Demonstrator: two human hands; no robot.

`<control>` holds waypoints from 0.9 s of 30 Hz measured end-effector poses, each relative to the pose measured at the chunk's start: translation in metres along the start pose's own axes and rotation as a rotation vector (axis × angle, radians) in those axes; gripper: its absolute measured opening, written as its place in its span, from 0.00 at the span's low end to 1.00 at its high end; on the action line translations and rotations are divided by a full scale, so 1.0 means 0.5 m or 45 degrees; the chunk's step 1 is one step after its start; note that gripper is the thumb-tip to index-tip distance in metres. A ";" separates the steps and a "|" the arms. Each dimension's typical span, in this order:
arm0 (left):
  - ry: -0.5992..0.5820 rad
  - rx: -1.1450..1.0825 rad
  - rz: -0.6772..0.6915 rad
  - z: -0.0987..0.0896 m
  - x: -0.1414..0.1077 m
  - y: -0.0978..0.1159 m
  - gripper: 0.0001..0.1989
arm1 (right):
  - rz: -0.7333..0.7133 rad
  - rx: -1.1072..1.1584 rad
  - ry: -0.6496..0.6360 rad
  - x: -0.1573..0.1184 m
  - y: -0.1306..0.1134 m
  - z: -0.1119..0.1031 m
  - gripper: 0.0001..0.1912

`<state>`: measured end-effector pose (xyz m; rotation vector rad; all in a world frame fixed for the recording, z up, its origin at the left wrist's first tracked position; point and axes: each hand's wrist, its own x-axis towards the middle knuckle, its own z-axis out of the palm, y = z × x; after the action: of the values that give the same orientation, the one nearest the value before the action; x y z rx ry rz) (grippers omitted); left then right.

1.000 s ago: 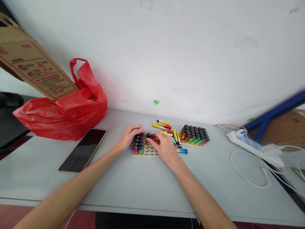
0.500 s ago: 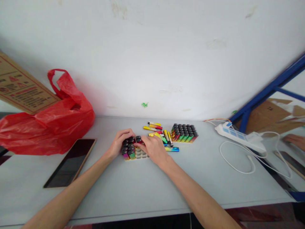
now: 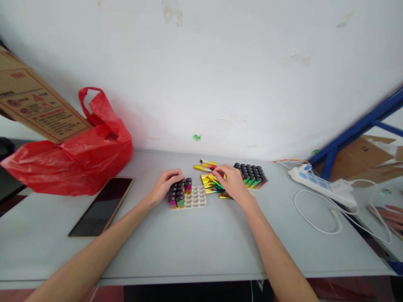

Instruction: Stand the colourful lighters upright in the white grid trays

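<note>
A white tray (image 3: 195, 197) with oval sockets lies on the table. Its left part holds upright lighters (image 3: 180, 200) with black tops and shiny coloured bodies; the right sockets are bare. My left hand (image 3: 166, 184) is curled around the back left of these lighters. My right hand (image 3: 232, 181) is over the loose pile to the right, thumb and fingers bent together on a yellow-green lighter (image 3: 215, 182); the fingertips partly cover it. Other loose lighters (image 3: 203, 168), yellow and red, lie behind and beside the hand.
A packed block of black-topped lighters (image 3: 252, 174) stands right of my right hand. A phone (image 3: 101, 207), a red plastic bag (image 3: 82, 163) and a cardboard box (image 3: 44, 102) are on the left. A power strip (image 3: 321, 184) with a white cable (image 3: 315, 226) lies right, near a blue frame (image 3: 329, 161).
My right hand has left the tray and moved right to the loose lighters. One lighter now stands in the third column at the back. My left hand stays at the tray.
</note>
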<state>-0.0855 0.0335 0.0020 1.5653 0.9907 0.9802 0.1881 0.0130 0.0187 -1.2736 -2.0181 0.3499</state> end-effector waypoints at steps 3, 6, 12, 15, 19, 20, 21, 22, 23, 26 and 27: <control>0.013 0.016 0.033 -0.001 0.002 -0.002 0.16 | 0.016 -0.109 0.001 0.027 0.005 0.016 0.09; 0.015 0.024 0.046 -0.002 0.003 -0.004 0.16 | 0.037 -0.286 -0.050 0.072 0.005 0.043 0.12; -0.011 0.025 0.045 -0.004 0.005 -0.005 0.16 | 0.168 -0.553 -0.348 0.144 0.031 0.081 0.10; -0.030 0.021 0.040 -0.004 0.006 -0.006 0.17 | 0.173 -0.571 -0.409 0.146 0.042 0.079 0.10; -0.045 0.010 0.035 -0.003 0.005 -0.004 0.16 | 0.132 -0.557 -0.492 0.137 0.046 0.064 0.13; -0.044 0.005 0.035 -0.003 0.004 -0.004 0.16 | 0.111 -0.544 -0.515 0.136 0.046 0.061 0.13; -0.043 0.002 0.034 -0.003 0.004 -0.003 0.16 | 0.090 -0.522 -0.526 0.135 0.045 0.058 0.12; -0.041 -0.001 0.033 -0.003 0.004 -0.003 0.17 | 0.074 -0.489 -0.508 0.133 0.043 0.056 0.12; -0.039 -0.002 0.033 -0.004 0.003 -0.002 0.17 | 0.063 -0.441 -0.455 0.132 0.039 0.054 0.12; -0.044 0.002 0.031 -0.004 0.004 -0.002 0.17 | 0.113 -0.144 -0.187 0.121 0.021 0.046 0.09; -0.047 0.003 0.030 -0.005 0.005 -0.002 0.17 | 0.172 0.023 -0.133 0.115 0.012 0.043 0.08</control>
<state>-0.0870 0.0365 0.0019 1.5949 0.9505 0.9636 0.1624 0.0690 0.0244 -1.4103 -2.0148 0.5069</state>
